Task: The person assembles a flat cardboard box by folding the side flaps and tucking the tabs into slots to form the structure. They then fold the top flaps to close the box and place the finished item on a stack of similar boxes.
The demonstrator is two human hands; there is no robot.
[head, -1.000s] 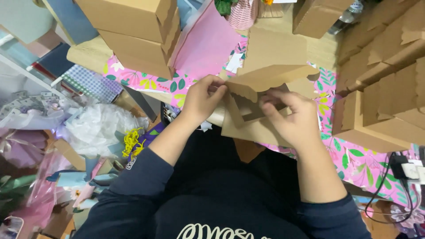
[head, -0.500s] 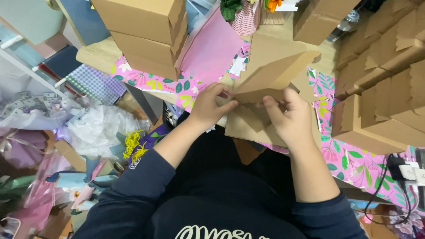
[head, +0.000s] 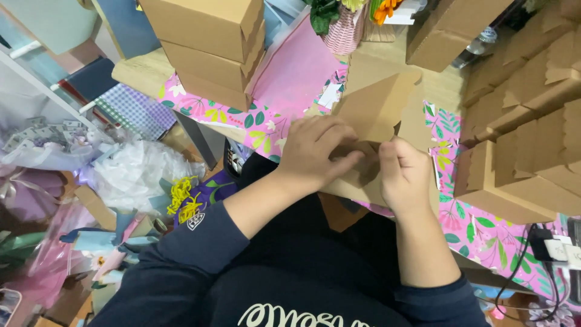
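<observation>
Both hands work a flat brown cardboard box blank [head: 372, 115] at the near edge of the counter [head: 448, 97]. The left hand [head: 318, 151] curls its fingers over a folded flap, pressing it down; the right hand [head: 404, 175] pinches the same piece beside it. Finished cardboard boxes [head: 209, 45] are stacked at left, more boxes [head: 526, 121] at right, on a pink floral cloth [head: 266, 118]
</observation>
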